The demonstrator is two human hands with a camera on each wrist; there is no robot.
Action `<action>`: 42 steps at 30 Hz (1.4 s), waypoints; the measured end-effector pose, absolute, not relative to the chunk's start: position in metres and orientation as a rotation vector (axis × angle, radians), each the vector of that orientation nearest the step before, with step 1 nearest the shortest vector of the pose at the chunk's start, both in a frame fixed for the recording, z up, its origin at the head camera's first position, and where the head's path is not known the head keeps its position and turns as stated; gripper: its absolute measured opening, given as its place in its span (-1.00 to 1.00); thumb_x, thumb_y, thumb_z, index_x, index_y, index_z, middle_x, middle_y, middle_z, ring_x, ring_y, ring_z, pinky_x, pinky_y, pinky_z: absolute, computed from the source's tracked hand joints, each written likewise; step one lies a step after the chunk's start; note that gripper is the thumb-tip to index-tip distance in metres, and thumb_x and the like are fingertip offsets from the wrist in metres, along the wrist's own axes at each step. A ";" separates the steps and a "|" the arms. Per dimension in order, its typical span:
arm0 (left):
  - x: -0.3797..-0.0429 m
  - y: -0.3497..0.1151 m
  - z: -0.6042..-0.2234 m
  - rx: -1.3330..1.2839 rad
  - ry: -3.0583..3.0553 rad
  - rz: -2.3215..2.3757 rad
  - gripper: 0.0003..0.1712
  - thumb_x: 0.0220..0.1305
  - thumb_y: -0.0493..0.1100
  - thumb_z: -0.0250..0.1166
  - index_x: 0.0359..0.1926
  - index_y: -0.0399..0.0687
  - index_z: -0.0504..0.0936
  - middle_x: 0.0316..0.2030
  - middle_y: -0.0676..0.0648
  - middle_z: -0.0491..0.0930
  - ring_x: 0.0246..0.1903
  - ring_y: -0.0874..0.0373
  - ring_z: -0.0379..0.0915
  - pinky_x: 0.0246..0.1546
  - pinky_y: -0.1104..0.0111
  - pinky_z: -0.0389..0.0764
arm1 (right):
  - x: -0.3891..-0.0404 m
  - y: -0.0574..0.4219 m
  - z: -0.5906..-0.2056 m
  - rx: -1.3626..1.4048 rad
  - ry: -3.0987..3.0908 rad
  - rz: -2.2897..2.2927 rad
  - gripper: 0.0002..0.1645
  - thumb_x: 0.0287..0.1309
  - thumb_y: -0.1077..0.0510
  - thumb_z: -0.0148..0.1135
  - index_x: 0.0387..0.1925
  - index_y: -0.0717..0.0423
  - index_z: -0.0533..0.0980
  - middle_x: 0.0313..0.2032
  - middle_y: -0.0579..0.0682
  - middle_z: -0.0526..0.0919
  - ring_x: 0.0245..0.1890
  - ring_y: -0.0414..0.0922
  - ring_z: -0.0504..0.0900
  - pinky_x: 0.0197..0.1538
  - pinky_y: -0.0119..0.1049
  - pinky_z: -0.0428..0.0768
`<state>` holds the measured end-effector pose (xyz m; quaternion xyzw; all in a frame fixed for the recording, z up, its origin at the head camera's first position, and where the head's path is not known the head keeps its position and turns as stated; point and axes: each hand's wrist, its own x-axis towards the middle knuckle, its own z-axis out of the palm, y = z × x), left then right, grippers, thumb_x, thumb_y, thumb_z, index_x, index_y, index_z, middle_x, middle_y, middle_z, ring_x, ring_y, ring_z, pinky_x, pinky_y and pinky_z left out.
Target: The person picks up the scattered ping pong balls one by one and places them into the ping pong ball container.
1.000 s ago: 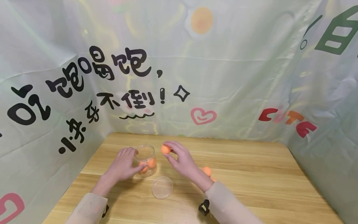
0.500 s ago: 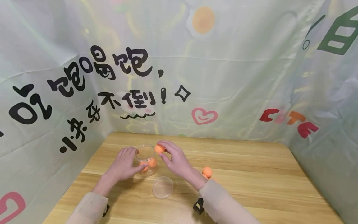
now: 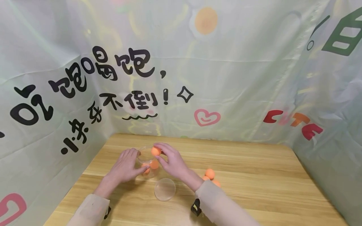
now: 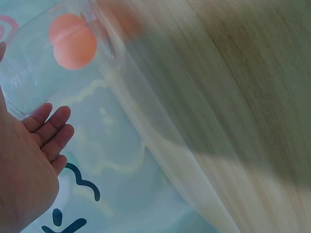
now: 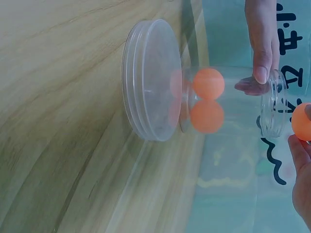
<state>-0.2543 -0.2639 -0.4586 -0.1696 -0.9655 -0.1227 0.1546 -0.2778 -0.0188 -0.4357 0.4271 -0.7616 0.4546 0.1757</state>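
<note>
L hand (image 3: pixel 126 165) (spread) holds jar (image 5: pixel 243 110), R hand (image 3: pixel 172 161) pinches ball (image 3: pixel 155 151).

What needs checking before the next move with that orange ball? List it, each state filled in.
1. Right grip on the orange ball: ok, pinched between thumb and fingers.
2. Clear jar upright and braced: ok, the left grip holds it.
3. Lid off: ok, it lies on the table.
4. Ball centred over the rim: not ok, it looks off towards the right side.
5. Room inside: ok, the inner balls sit low.
6. Exact count inside: cannot tell, they overlap.
</note>
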 end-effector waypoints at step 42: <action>-0.254 -0.264 -0.459 -0.501 -2.761 -0.349 -0.18 0.24 0.40 0.35 0.03 -0.29 0.53 -0.11 -0.14 0.53 0.04 -0.15 0.44 0.28 -0.10 0.38 | -0.285 -0.036 -0.445 1.134 -2.383 1.126 -0.40 0.47 0.20 0.23 0.45 0.20 0.38 0.40 0.12 0.48 0.42 0.02 0.44 0.46 -0.15 0.40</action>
